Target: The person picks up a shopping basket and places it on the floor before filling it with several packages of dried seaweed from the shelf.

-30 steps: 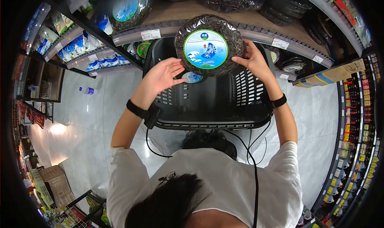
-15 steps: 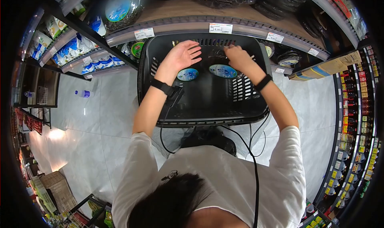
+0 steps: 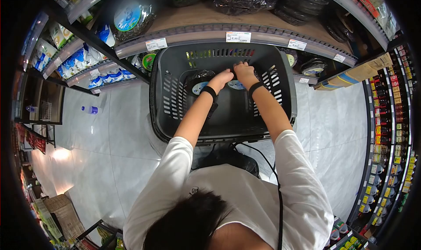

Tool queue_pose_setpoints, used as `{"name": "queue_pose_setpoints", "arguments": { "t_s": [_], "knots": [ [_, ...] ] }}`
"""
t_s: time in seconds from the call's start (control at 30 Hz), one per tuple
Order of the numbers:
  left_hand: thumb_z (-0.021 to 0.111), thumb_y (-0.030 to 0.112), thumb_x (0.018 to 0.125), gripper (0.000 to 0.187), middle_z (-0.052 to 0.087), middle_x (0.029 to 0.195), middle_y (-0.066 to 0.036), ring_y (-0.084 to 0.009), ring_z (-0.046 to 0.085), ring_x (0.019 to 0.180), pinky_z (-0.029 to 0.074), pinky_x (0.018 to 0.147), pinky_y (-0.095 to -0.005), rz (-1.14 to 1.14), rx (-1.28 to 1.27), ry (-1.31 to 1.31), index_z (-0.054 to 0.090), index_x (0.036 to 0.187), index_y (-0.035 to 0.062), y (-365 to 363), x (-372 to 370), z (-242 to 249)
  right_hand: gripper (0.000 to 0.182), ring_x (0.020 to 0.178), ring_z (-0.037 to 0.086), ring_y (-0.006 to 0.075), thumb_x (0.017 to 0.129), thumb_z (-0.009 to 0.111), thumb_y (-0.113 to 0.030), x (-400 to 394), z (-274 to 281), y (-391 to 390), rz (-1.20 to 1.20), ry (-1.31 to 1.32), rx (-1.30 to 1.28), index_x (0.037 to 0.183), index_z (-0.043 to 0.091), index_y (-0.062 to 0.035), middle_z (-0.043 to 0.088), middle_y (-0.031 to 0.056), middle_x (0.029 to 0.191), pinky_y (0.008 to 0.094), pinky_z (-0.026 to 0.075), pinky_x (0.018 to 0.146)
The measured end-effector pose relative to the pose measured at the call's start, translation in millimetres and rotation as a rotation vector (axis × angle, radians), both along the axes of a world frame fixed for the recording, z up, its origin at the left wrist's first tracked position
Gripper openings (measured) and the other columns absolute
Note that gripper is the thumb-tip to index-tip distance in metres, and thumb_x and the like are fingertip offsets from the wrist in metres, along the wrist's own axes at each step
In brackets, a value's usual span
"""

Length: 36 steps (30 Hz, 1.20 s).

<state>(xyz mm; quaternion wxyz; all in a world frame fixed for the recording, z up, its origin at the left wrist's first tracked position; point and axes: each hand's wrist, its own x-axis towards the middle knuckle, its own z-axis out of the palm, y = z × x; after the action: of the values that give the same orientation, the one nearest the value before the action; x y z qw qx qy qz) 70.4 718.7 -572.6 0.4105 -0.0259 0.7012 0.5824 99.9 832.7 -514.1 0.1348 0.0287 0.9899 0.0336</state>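
Note:
My left hand and my right hand are close together inside a black shopping basket. Under them lies a round dark plastic-wrapped pack with a blue label, partly hidden by the hands. The curled fingers of my right hand grip its far edge. My left hand is closed beside that edge; what its fingers hold is hidden. To the left, a second dark wrapped pack with a blue label rests in the basket, touching or very near my left wrist.
A shelf with price tags runs along the far side, bearing more wrapped dark packs. Blue and white bags fill the left racks. A bottle with a purple label lies on the floor. Packaged goods line the right.
My left hand has gone from open to closed and moved right, beside my right hand. My right hand has shifted slightly left. More of the left pack now shows, and the basket appears tilted differently.

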Motion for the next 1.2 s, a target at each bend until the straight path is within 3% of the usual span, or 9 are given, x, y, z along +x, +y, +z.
{"name": "queue_pose_setpoints", "arguments": {
  "t_s": [0.13,0.27,0.57,0.7,0.8,0.93,1.03,1.17,1.2],
  "knots": [
    [0.039,0.008,0.079,0.064,0.018,0.141,-0.022,-0.0290,0.016,0.132,0.019,0.104,-0.0333,-0.143,-0.101,0.161,0.013,0.136,-0.0054,11.8,1.4,-14.3,0.027,0.108,0.048,0.0268,0.085,0.047,-0.019,4.7,-15.8,-0.8,-0.027,0.076,-0.019,0.111,0.055,-0.0138,0.051,0.0064,0.112,0.0572,0.042,0.076],
    [0.039,0.014,0.081,0.063,0.004,0.143,-0.022,-0.0312,0.001,0.134,0.010,0.108,-0.0381,-0.299,-0.312,0.244,0.013,0.138,0.0023,24.6,1.8,-24.0,0.026,0.103,0.050,0.0274,0.085,0.045,-0.021,9.0,-35.8,2.1,-0.013,0.125,-0.022,0.109,0.054,-0.0153,0.051,0.0068,0.110,0.0588,0.041,0.075],
    [0.041,0.018,0.082,0.066,-0.004,0.143,-0.022,-0.0321,-0.001,0.133,0.011,0.108,-0.0385,-0.420,-0.330,0.265,0.010,0.138,0.0046,19.6,28.6,11.8,0.030,0.099,0.054,0.0298,0.080,0.054,-0.017,15.5,-56.3,7.0,-0.080,0.133,0.066,0.110,0.051,-0.0129,0.049,0.0163,0.110,0.0312,0.052,0.074],
    [0.043,0.018,0.081,0.069,-0.008,0.142,-0.023,-0.0325,-0.002,0.133,0.013,0.107,-0.0392,-0.494,-0.381,0.243,0.008,0.139,0.0044,18.8,23.6,-6.5,0.032,0.099,0.054,0.0323,0.081,0.053,-0.019,19.6,-40.2,-3.2,-0.105,0.061,0.124,0.111,0.050,-0.0132,0.048,0.0183,0.112,0.0346,0.052,0.072],
    [0.044,0.019,0.080,0.071,-0.010,0.142,-0.023,-0.0329,-0.001,0.133,0.013,0.107,-0.0396,-0.550,-0.434,0.232,0.007,0.139,0.0054,18.0,23.4,-7.4,0.030,0.096,0.053,0.0403,0.088,0.040,-0.026,14.2,-72.2,-0.1,-0.062,0.136,0.132,0.112,0.052,-0.0134,0.047,0.0226,0.109,0.0533,0.051,0.055],
    [0.046,0.021,0.079,0.072,-0.004,0.142,-0.023,-0.0334,-0.004,0.133,0.012,0.107,-0.0404,-0.617,-0.445,0.294,0.008,0.139,0.0064,16.2,22.2,-12.9,0.035,0.097,0.052,0.0398,0.088,0.038,-0.025,7.1,-91.3,6.4,-0.029,0.114,0.119,0.120,0.046,-0.0115,0.045,0.0242,0.115,0.0546,0.049,0.057],
    [0.049,0.023,0.079,0.074,-0.001,0.142,-0.024,-0.0337,-0.005,0.133,0.012,0.107,-0.0413,-0.509,-0.339,0.291,0.008,0.139,0.0055,16.4,27.8,18.9,0.035,0.100,0.054,0.0318,0.086,0.045,-0.024,14.6,-67.9,6.0,-0.081,0.135,0.066,0.117,0.048,-0.0084,0.048,0.0212,0.115,0.0382,0.051,0.071],
    [0.051,0.025,0.078,0.065,0.027,0.134,-0.029,-0.0358,0.025,0.127,0.029,0.100,-0.0381,-0.560,-0.362,0.367,0.028,0.132,-0.0018,20.8,-1.9,1.1,0.032,0.099,0.056,0.0317,0.082,0.052,-0.023,9.2,-13.6,7.0,0.013,0.058,0.001,0.111,0.053,-0.0092,0.054,0.0170,0.109,0.0380,0.051,0.073],
    [0.050,0.019,0.077,0.054,0.047,0.119,-0.027,-0.0333,0.049,0.109,0.042,0.086,-0.0353,-0.439,-0.271,0.347,0.039,0.125,-0.0039,13.5,0.5,10.5,0.031,0.098,0.057,0.0311,0.081,0.052,-0.021,6.7,-0.8,8.1,0.055,0.043,-0.032,0.110,0.054,-0.0095,0.055,0.0168,0.108,0.0395,0.051,0.072]
  ]
}}
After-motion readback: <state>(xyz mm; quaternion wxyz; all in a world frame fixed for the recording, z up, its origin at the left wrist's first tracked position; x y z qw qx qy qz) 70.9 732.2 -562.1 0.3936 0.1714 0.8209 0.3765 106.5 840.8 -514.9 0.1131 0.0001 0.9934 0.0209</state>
